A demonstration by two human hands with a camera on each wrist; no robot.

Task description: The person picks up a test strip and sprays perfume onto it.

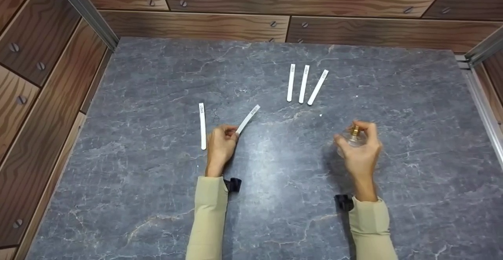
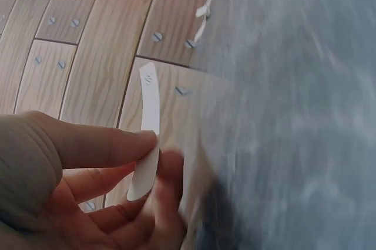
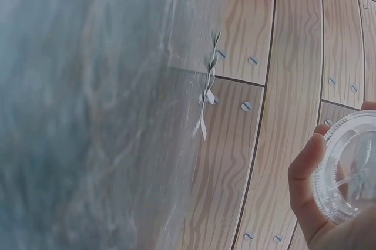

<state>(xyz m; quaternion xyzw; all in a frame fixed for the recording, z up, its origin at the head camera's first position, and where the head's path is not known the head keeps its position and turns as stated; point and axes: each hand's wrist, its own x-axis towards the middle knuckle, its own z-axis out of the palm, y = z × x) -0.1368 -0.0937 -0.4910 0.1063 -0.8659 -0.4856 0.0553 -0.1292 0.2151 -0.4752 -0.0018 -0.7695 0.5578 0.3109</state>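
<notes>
Between the thumb and fingers of my left hand a white paper test strip is pinched near its lower end. Its printed end points up and to the right in the head view; in the left wrist view the strip looks slightly bent. My right hand grips a clear glass perfume bottle with a gold-coloured neck. In the right wrist view the bottle's round, ridged glass base faces the camera. Another white strip lies just left of my left hand.
Three more white strips lie side by side towards the back of the grey marbled table: a left one, a middle one and a slanted right one. Wood-patterned panels stand along the back and sides.
</notes>
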